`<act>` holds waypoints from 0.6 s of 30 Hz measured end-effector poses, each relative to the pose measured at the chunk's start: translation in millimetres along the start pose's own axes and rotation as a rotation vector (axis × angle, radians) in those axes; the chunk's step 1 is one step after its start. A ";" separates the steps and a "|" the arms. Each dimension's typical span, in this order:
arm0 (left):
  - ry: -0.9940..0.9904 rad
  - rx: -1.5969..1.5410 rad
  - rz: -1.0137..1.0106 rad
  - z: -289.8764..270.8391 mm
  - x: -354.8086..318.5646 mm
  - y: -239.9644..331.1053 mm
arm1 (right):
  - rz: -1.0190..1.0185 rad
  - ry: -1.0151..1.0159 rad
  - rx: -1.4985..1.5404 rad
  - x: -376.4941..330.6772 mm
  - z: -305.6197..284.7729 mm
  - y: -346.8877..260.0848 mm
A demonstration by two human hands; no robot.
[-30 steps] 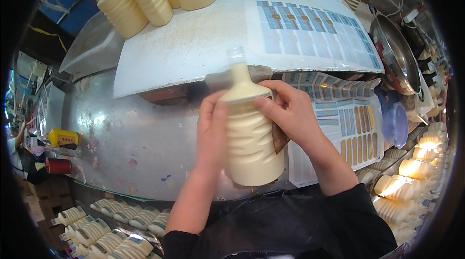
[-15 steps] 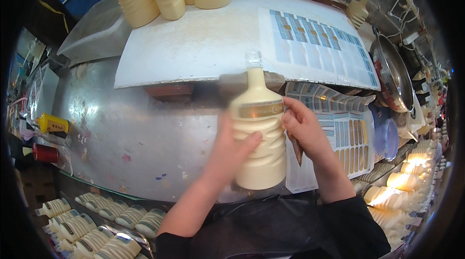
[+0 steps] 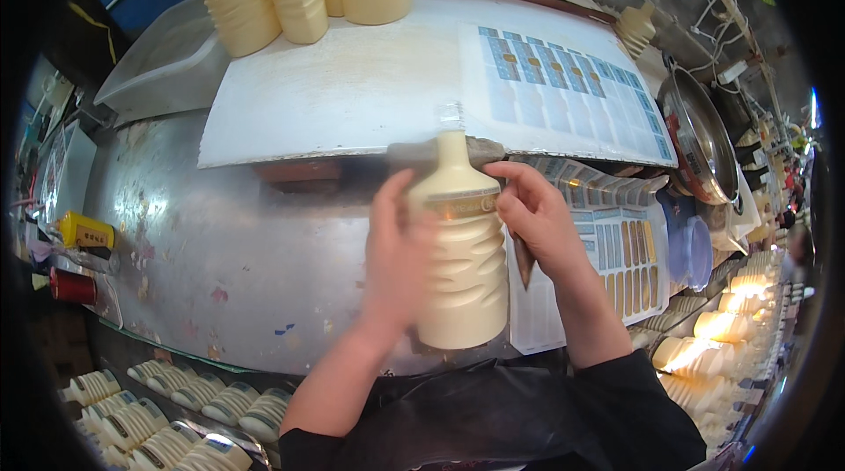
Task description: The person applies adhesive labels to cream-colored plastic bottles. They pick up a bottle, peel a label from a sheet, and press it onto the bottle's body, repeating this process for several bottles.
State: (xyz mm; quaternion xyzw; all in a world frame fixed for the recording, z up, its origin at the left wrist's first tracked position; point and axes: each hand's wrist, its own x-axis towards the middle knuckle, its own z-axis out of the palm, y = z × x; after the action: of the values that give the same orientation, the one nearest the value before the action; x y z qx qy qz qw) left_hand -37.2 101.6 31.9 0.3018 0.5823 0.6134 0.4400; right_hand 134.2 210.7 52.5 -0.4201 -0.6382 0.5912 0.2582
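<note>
metal table (image 3: 264, 273), rippled cream bottle (image 3: 462, 286)

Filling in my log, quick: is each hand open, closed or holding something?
Left hand: blurred beside the cream bottle; grip can't be told.
Right hand: closed on a brown pointed piece beside the bottle.

Blk slvs (image 3: 647, 405), shiny dk garmt (image 3: 475, 409)

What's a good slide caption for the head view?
Left hand and right hand flanking a cream bottle, label sheet beside.
</note>
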 end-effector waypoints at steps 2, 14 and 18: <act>-0.036 -0.162 -0.115 -6.0 8.6 5.7 | 0.001 0.003 -0.081 6.2 5.2 -2.1; 0.005 -0.001 0.032 5.4 14.7 -17.6 | -0.048 0.072 -0.094 6.8 11.5 2.0; -0.016 0.004 0.065 5.0 15.4 -15.2 | -0.058 0.084 -0.092 6.9 12.4 0.4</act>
State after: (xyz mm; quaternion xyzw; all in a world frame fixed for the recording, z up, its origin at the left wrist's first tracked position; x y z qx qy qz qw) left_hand -36.5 116.5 15.5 0.3265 0.5700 0.6235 0.4240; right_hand 120.5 209.8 48.9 -0.4372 -0.6650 0.5357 0.2821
